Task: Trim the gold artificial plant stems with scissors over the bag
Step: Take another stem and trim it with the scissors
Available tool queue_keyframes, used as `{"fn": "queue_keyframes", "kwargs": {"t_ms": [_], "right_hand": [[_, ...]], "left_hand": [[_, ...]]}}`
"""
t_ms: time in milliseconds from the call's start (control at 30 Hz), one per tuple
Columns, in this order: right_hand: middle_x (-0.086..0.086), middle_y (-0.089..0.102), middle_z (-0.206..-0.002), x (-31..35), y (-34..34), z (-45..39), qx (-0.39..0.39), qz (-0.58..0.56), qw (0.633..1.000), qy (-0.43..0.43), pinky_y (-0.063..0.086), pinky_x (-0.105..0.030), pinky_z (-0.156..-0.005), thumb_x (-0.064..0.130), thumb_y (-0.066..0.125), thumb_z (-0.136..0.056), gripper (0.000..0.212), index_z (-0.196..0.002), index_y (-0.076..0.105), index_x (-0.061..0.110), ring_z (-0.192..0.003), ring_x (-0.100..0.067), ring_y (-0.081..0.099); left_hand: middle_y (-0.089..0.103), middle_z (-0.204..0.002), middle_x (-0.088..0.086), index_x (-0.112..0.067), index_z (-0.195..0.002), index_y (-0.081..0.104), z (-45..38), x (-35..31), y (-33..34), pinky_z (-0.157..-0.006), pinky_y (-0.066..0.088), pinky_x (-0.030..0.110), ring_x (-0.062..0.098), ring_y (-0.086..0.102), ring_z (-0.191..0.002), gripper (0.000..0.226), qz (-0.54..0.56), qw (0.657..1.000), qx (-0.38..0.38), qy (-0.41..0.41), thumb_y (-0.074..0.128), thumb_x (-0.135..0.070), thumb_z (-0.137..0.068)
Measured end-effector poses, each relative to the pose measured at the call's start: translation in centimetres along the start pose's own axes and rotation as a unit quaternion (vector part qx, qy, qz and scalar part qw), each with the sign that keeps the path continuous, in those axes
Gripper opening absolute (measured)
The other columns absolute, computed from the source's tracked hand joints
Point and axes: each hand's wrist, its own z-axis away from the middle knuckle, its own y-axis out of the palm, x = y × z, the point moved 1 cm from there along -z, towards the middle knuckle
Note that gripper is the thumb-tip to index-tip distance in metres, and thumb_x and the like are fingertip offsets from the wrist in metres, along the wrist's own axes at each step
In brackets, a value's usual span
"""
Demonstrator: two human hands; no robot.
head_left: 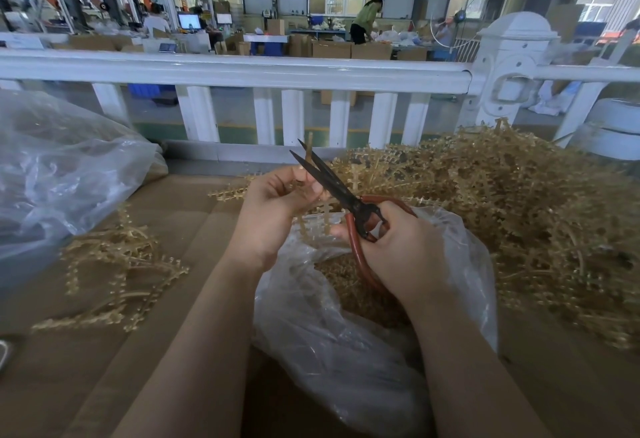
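My left hand (277, 209) grips a gold plant stem (309, 148) upright, its tip poking up above my fingers. My right hand (398, 250) holds scissors (332, 185) with dark blades and red-brown handles; the blades are parted around the stem's upper end. Both hands hover over an open clear plastic bag (329, 333) that holds gold cuttings. More branches of the stem hang below my left hand, partly hidden by it.
A big heap of gold stems (502, 202) lies to the right. A smaller bunch of gold stems (114, 264) lies on the cardboard surface (194, 216) at the left. Another filled plastic bag (59, 174) sits far left. A white railing (242, 74) runs behind.
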Motion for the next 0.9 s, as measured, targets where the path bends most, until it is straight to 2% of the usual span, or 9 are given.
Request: {"fn": "queue_keyframes", "kwargs": {"t_ms": [167, 267, 367, 467, 533, 600, 700, 767, 900], "right_hand": [[0.009, 0.064, -0.062, 0.3, 0.5, 0.0, 0.033, -0.109, 0.992, 0.058, 0.050, -0.021, -0.060, 0.071, 0.068, -0.071, 0.049, -0.079, 0.072, 0.023, -0.064, -0.007, 0.062], [0.014, 0.068, -0.065, 0.4, 0.6, -0.2, 0.066, -0.213, 0.968, 0.111, 0.046, -0.014, -0.052, 0.063, 0.074, -0.072, 0.042, -0.080, 0.074, 0.022, -0.062, -0.002, 0.064], [0.015, 0.067, -0.061, 0.0, 0.9, -0.5, 0.084, -0.268, 0.949, 0.146, 0.045, -0.011, -0.050, 0.042, 0.081, -0.081, 0.023, -0.077, 0.072, 0.022, -0.055, 0.002, 0.061], [0.005, 0.069, -0.064, -0.3, 1.0, -0.7, 0.071, -0.332, 0.924, 0.175, 0.053, -0.025, -0.060, 0.040, 0.082, -0.082, 0.021, -0.072, 0.074, 0.023, -0.059, -0.007, 0.064], [0.001, 0.066, -0.065, -0.3, 0.9, -0.7, 0.056, -0.378, 0.905, 0.189, 0.053, -0.040, -0.067, 0.042, 0.082, -0.079, 0.023, -0.072, 0.074, 0.022, -0.063, -0.018, 0.062], [-0.006, 0.061, -0.067, -0.5, 0.6, -0.6, 0.031, -0.436, 0.875, 0.206, 0.049, -0.045, -0.067, 0.037, 0.084, -0.081, 0.026, -0.075, 0.071, 0.014, -0.064, -0.026, 0.057], [0.000, 0.054, -0.059, -0.5, -0.2, -0.6, 0.007, -0.493, 0.848, 0.193, 0.041, -0.025, -0.050, 0.032, 0.076, -0.085, 0.030, -0.076, 0.062, 0.007, -0.049, -0.014, 0.047], [0.004, 0.053, -0.055, -0.4, -0.8, -0.5, -0.012, -0.516, 0.835, 0.189, 0.035, -0.015, -0.042, 0.028, 0.071, -0.089, 0.029, -0.081, 0.061, 0.002, -0.040, -0.006, 0.042], [0.007, 0.050, -0.048, -0.4, -1.3, -0.3, -0.025, -0.478, 0.858, 0.186, 0.032, -0.013, -0.040, 0.028, 0.066, -0.096, 0.039, -0.084, 0.062, -0.008, -0.038, -0.006, 0.040]], "left_hand": [[0.068, -0.066, -0.001, -0.008, -0.081, 0.063, -0.2, 0.4, 0.4, -0.057, 0.048, 0.017, 0.008, 0.064, -0.061, 0.014, 0.029, 0.995, -0.060, -0.075, 0.062, 0.000, -0.092], [0.067, -0.064, 0.000, -0.004, -0.085, 0.063, -0.1, 0.5, 0.8, -0.054, 0.048, 0.016, 0.008, 0.063, -0.057, 0.008, 0.047, 0.993, -0.051, -0.099, 0.063, 0.000, -0.092], [0.068, -0.065, -0.001, -0.006, -0.086, 0.063, -0.2, 0.4, 1.2, -0.054, 0.048, 0.017, 0.006, 0.063, -0.058, 0.007, 0.069, 0.991, -0.033, -0.107, 0.065, -0.003, -0.091], [0.071, -0.075, 0.001, -0.011, -0.088, 0.064, -0.2, 0.4, 1.3, -0.059, 0.054, 0.021, 0.010, 0.067, -0.067, 0.008, 0.116, 0.985, -0.020, -0.124, 0.070, -0.013, -0.084], [0.071, -0.083, 0.005, -0.012, -0.091, 0.063, -0.1, 0.4, 1.3, -0.065, 0.058, 0.026, 0.016, 0.071, -0.076, 0.020, 0.175, 0.973, 0.003, -0.148, 0.073, -0.022, -0.077], [0.074, -0.093, 0.008, -0.011, -0.097, 0.064, 0.0, 0.4, 1.2, -0.072, 0.060, 0.029, 0.021, 0.073, -0.087, 0.029, 0.191, 0.966, 0.032, -0.171, 0.073, -0.028, -0.076], [0.074, -0.110, 0.011, -0.006, -0.110, 0.066, 0.3, 0.5, 1.3, -0.080, 0.058, 0.032, 0.022, 0.073, -0.097, 0.043, 0.137, 0.964, 0.067, -0.216, 0.071, -0.034, -0.078], [0.076, -0.106, 0.009, -0.008, -0.106, 0.069, 0.5, 0.6, 1.5, -0.080, 0.053, 0.030, 0.018, 0.073, -0.094, 0.042, 0.095, 0.960, 0.085, -0.249, 0.071, -0.037, -0.075], [0.076, -0.106, 0.003, -0.018, -0.110, 0.070, 0.9, 0.6, 2.1, -0.078, 0.047, 0.027, 0.009, 0.071, -0.089, 0.049, -0.007, 0.952, 0.143, -0.270, 0.073, -0.045, -0.069]]}}
